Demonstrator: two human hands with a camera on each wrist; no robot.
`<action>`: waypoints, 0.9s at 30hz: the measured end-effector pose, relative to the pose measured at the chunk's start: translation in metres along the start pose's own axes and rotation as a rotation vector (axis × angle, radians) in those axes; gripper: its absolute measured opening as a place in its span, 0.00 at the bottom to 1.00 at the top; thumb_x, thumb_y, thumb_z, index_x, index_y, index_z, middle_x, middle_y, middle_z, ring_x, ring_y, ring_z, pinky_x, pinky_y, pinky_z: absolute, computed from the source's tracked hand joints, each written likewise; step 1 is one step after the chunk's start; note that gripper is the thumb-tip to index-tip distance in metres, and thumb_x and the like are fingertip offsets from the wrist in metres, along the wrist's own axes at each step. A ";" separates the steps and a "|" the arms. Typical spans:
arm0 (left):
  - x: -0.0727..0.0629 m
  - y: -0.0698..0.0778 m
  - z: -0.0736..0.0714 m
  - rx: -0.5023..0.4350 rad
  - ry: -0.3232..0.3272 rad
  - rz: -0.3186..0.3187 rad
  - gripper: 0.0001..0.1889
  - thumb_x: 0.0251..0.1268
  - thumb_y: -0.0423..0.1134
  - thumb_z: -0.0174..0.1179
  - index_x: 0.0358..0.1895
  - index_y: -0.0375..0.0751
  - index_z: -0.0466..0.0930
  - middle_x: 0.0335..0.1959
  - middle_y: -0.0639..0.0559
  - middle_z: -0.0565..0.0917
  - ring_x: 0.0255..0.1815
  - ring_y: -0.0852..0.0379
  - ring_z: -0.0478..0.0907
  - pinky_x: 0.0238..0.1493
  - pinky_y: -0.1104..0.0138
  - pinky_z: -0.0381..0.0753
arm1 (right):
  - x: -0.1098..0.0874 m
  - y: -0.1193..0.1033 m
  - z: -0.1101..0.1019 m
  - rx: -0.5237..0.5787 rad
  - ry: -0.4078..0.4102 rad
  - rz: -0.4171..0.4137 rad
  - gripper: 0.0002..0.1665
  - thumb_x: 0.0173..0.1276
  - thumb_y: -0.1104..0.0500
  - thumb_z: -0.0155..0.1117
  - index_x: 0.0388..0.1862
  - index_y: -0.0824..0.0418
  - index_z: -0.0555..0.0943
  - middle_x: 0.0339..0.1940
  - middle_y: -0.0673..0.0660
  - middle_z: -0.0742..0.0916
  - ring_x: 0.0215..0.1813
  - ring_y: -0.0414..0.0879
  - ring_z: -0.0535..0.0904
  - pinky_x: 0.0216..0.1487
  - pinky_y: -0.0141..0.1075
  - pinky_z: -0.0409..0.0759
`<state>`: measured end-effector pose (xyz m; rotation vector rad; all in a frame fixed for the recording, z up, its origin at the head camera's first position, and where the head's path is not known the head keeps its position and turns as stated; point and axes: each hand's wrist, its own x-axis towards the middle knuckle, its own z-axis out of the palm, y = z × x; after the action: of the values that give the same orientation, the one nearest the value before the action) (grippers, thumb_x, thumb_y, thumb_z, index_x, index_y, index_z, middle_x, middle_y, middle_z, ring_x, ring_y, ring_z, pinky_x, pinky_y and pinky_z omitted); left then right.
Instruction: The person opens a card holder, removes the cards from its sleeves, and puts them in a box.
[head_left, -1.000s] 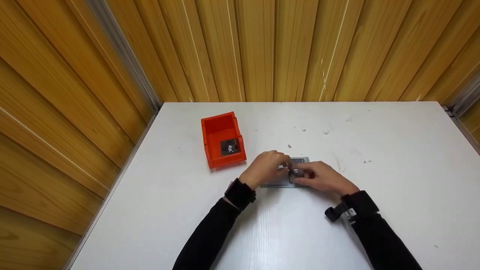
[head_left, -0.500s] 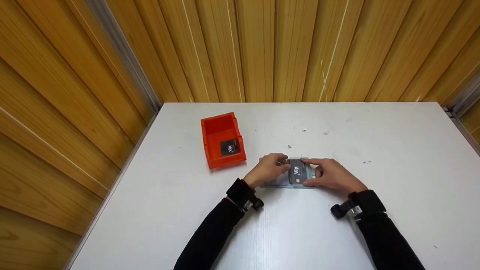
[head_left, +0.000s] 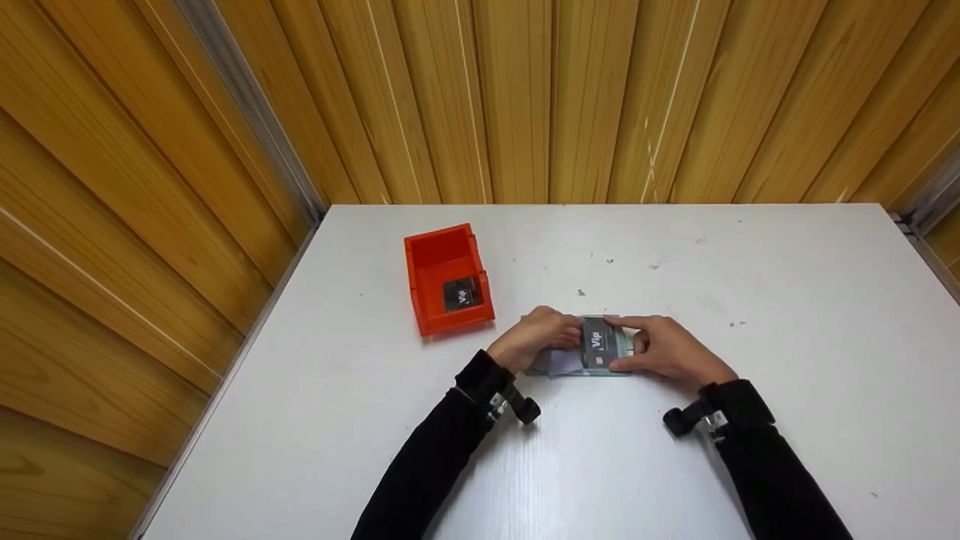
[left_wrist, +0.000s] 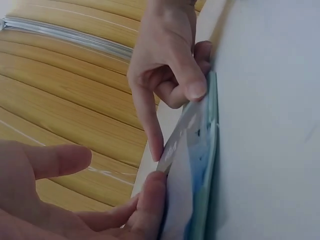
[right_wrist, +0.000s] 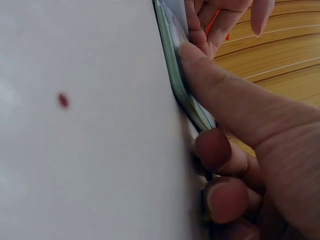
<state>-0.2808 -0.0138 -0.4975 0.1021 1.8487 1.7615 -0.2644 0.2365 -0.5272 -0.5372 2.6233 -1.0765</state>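
Note:
A dark grey card printed "Vip" point(head_left: 598, 341) lies face up on the right part of a flat pale green-blue holder point(head_left: 624, 341). My right hand point(head_left: 667, 349) holds the card across its width, index finger at the far edge and thumb at the near edge. In the right wrist view, its other fingers point(right_wrist: 227, 200) curl at the holder's end. My left hand point(head_left: 536, 336) is over the holder's left part, fingers touching a pale sheet point(left_wrist: 179, 200) beside the card. Its thumb stands apart in the left wrist view. The left hand hides part of the holder.
An orange-red bin point(head_left: 421, 300) stands behind and left of the hands, with another dark "Vip" card point(head_left: 461, 293) inside. Both rest on a white table point(head_left: 787, 337). Wood-patterned panels point(head_left: 510, 105) rise behind it and on the left.
The card was partly hidden between both hands a second ago; now it lies flat in plain sight. My right hand has shifted right and spread. A pale sheet now shows under my left hand.

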 end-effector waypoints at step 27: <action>0.010 -0.013 0.032 0.228 0.278 0.087 0.02 0.72 0.28 0.60 0.39 0.32 0.80 0.30 0.51 0.83 0.28 0.61 0.81 0.29 0.71 0.85 | 0.000 -0.002 0.000 0.014 0.002 0.026 0.50 0.55 0.44 0.83 0.76 0.52 0.74 0.19 0.47 0.78 0.22 0.39 0.69 0.24 0.29 0.67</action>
<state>-0.2704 0.0174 -0.5115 0.0259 2.2746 1.6839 -0.2636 0.2355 -0.5260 -0.4982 2.6151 -1.0868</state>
